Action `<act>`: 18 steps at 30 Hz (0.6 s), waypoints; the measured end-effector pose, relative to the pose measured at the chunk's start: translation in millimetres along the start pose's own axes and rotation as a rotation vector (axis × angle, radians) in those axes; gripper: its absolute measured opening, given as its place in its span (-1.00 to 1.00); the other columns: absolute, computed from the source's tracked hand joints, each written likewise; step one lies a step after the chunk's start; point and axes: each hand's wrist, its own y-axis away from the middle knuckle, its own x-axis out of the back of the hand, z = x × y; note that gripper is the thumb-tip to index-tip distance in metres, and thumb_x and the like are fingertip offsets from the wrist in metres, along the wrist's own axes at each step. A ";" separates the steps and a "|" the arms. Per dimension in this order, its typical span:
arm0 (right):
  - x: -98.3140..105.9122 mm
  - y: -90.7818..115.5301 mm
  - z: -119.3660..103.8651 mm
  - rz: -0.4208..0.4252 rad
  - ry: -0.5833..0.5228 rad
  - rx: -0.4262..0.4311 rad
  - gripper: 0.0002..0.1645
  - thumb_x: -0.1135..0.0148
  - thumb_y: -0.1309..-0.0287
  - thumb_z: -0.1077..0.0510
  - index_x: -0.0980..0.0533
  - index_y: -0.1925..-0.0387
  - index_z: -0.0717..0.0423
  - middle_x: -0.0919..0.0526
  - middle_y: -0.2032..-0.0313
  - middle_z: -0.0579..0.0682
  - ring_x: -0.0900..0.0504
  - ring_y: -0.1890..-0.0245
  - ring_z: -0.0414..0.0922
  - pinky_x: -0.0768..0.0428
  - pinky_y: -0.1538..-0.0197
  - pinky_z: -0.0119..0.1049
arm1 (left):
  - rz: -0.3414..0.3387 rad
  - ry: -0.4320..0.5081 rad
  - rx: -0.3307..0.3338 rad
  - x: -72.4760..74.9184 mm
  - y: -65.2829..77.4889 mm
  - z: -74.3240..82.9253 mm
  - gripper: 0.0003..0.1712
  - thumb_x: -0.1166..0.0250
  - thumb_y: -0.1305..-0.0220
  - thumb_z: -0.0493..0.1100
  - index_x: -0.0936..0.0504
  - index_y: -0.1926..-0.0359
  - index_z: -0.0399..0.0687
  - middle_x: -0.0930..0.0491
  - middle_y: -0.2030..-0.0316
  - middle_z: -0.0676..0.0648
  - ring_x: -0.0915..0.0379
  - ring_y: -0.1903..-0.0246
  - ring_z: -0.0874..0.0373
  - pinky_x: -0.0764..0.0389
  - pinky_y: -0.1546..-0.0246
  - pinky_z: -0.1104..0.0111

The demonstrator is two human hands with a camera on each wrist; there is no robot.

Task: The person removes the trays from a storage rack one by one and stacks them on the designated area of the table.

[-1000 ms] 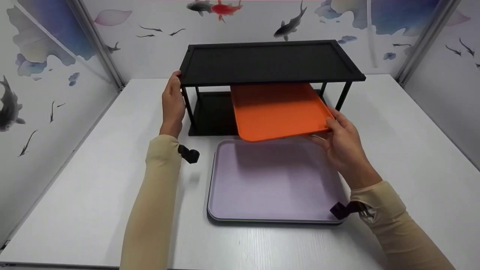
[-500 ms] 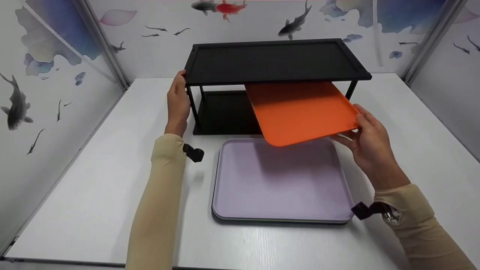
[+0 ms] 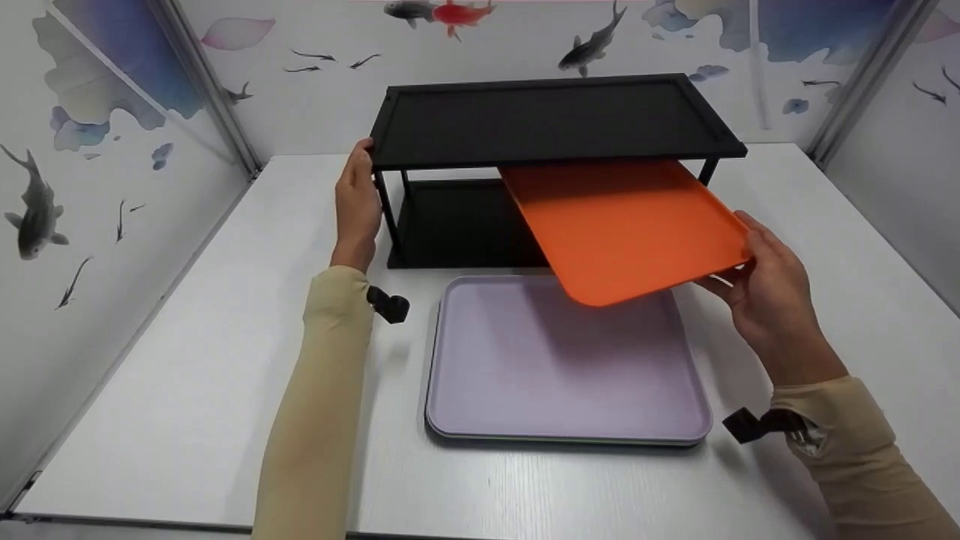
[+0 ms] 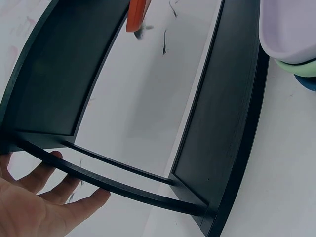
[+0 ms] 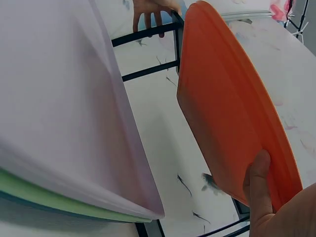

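Note:
An orange tray (image 3: 637, 232) slopes out from under the top shelf of a black two-tier rack (image 3: 559, 120). My right hand (image 3: 776, 300) pinches its near right corner, thumb on the upper face (image 5: 259, 180) and fingers beneath. The tray's far part is hidden by the shelf. At the rack's left end, my left hand (image 3: 356, 206) rests against the side; in the left wrist view its spread, fairly straight fingers (image 4: 64, 190) touch a post. In front of the rack lies a lilac tray (image 3: 555, 360), stacked over a green tray (image 5: 59, 200) and a dark blue one (image 4: 306, 81).
The white table (image 3: 195, 375) carries the rack and the stacked trays. Printed wall panels (image 3: 315, 97) stand behind and at both sides. The rack's lower black shelf (image 3: 465, 225) sits low, just behind the lilac tray.
My right hand has drawn the orange tray rightward and toward me, and the tray has turned at an angle. My left hand stays at the rack's left end.

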 end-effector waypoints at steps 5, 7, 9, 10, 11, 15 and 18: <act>5.8 2.3 -0.5 0.014 0.027 0.005 -0.18 -0.04 -0.52 -0.10 0.02 -0.64 -0.12 -0.26 -0.41 -0.09 -0.52 -0.20 -0.13 -0.71 -0.04 -0.25 | 0.002 -0.007 0.002 -0.6 -0.6 0.1 -0.37 0.26 -0.64 0.26 -0.26 -0.56 0.24 -0.11 -0.58 0.16 0.05 -0.55 0.34 -0.07 -0.49 0.49; 8.0 2.8 -0.7 0.011 0.022 0.006 -0.18 -0.05 -0.52 -0.10 0.01 -0.63 -0.12 -0.28 -0.39 -0.09 -0.51 -0.21 -0.12 -0.71 -0.03 -0.25 | 0.003 -0.011 0.000 -0.7 -0.8 0.3 -0.37 0.26 -0.64 0.26 -0.26 -0.56 0.24 -0.12 -0.58 0.16 0.05 -0.55 0.34 -0.08 -0.49 0.49; 9.8 3.0 -0.8 0.004 0.018 0.009 -0.17 -0.05 -0.52 -0.10 0.02 -0.64 -0.11 -0.28 -0.37 -0.09 -0.49 -0.22 -0.12 -0.72 -0.03 -0.24 | 0.004 -0.009 -0.001 -0.7 -0.8 0.4 -0.37 0.26 -0.64 0.26 -0.26 -0.56 0.24 -0.12 -0.57 0.16 0.04 -0.55 0.34 -0.08 -0.49 0.50; 10.6 2.9 -0.8 0.000 0.009 0.010 -0.17 -0.05 -0.52 -0.10 0.03 -0.64 -0.10 -0.29 -0.36 -0.08 -0.49 -0.22 -0.11 -0.72 -0.02 -0.23 | 0.004 -0.008 -0.002 -0.6 -0.8 0.3 -0.37 0.26 -0.64 0.26 -0.26 -0.56 0.24 -0.13 -0.57 0.16 0.04 -0.55 0.34 -0.08 -0.48 0.50; 11.3 2.8 -0.8 -0.005 0.000 0.011 -0.16 -0.05 -0.52 -0.10 0.04 -0.64 -0.10 -0.29 -0.35 -0.08 -0.49 -0.22 -0.11 -0.72 -0.01 -0.23 | 0.005 -0.007 -0.004 -0.5 -0.8 0.2 -0.37 0.26 -0.64 0.25 -0.26 -0.56 0.24 -0.13 -0.57 0.15 0.04 -0.55 0.34 -0.09 -0.48 0.49; 13.3 2.6 -0.5 -0.007 -0.022 0.007 -0.17 -0.05 -0.52 -0.09 0.03 -0.63 -0.08 -0.30 -0.32 -0.07 -0.51 -0.20 -0.11 -0.73 0.01 -0.22 | 0.004 -0.009 -0.005 -0.3 -0.4 -0.3 -0.37 0.27 -0.64 0.26 -0.26 -0.56 0.24 -0.13 -0.57 0.16 0.03 -0.54 0.34 -0.09 -0.48 0.48; 14.1 2.6 -0.4 0.002 -0.006 0.005 -0.19 -0.05 -0.53 -0.10 -0.01 -0.62 -0.07 -0.31 -0.31 -0.07 -0.51 -0.19 -0.12 -0.73 0.01 -0.23 | 0.000 -0.021 -0.006 -0.1 -0.1 -0.7 -0.37 0.27 -0.64 0.26 -0.25 -0.56 0.25 -0.12 -0.57 0.17 0.04 -0.55 0.34 -0.10 -0.49 0.47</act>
